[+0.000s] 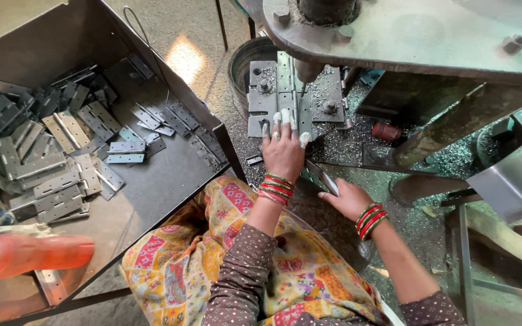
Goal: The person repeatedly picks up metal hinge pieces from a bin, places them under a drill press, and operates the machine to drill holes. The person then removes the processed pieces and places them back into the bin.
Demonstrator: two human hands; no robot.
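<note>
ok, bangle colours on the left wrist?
Red and green bangles on the left hand; head view.

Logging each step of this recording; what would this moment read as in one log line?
left hand: pressing hinge under drill bit | right hand: on metal strip | tray: loose hinges

- Overhead, close above the jig plate (291,96) — heavy machine arm (406,36) and drill spindle (306,71).
- Leftward, blocked by the metal bin's wall (228,145).
- Open floor (333,145) beside the jig.
</note>
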